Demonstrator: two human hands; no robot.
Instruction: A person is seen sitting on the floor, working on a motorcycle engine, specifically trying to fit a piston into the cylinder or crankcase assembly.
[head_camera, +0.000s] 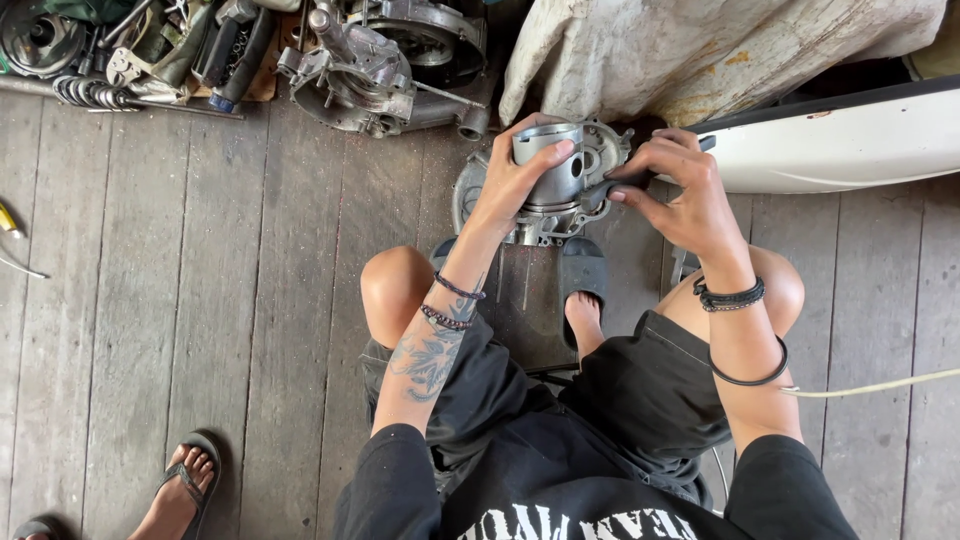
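My left hand (515, 178) grips a silver metal piston (552, 163), thumb across its side, holding it above a grey engine case (600, 152) that lies on the wooden floor between my knees. My right hand (678, 190) pinches a slim dark tool (612, 184) whose tip meets the side of the piston. The tool's far end is hidden by my fingers. Both wrists wear dark bracelets, and my left forearm has a tattoo.
Another engine case (362, 72), springs (92, 92) and loose parts lie along the top left. A dirty white cloth (700, 45) and a white panel (850, 140) sit at the top right. Another person's sandalled foot (185, 478) is at the bottom left. A pale cable (880, 385) crosses the right.
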